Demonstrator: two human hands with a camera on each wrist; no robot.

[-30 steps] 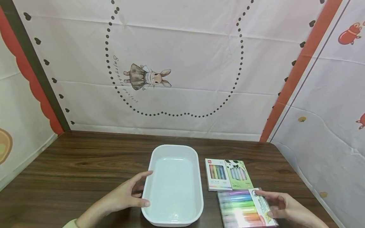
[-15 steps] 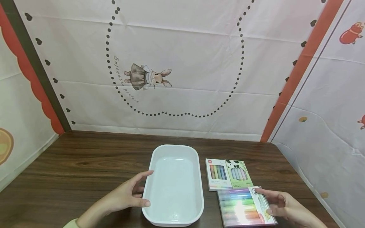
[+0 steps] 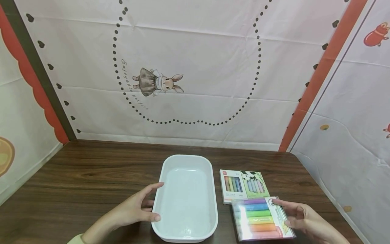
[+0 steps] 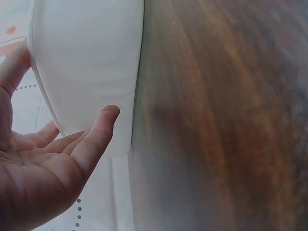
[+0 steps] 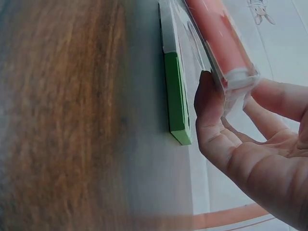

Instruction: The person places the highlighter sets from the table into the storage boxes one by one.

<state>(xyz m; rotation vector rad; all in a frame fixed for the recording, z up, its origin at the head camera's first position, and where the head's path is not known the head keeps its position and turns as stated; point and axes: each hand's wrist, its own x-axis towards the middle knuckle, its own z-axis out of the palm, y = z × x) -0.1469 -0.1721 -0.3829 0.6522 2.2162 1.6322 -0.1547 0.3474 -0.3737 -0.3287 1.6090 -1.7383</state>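
Observation:
My right hand [image 3: 310,218] pinches the right end of a clear pack of highlighters [image 3: 256,218], thumb on the near side and a finger on the far side. In the right wrist view the pack's pink highlighter [image 5: 224,36] hangs above the table, apart from a green-edged box [image 5: 174,91]. At the left rim of a white rectangular tray [image 3: 186,203] rests my left hand [image 3: 134,208], its index finger and thumb touching the rim. The other fingers [image 4: 98,134] lie fairly straight along the tray's outer wall in the left wrist view. Nothing lies in the tray.
Two flat boxes, one white [image 3: 233,186] and one green with a panda-like print [image 3: 255,184], lie side by side behind the pack, their near edges partly covered by it. A printed white cloth [image 3: 198,67] stands behind the brown wooden table [image 3: 106,169].
The pack of highlighters has shifted slightly away from me and up, its far edge now overlapping the two boxes more. The left hand and tray have stayed still.

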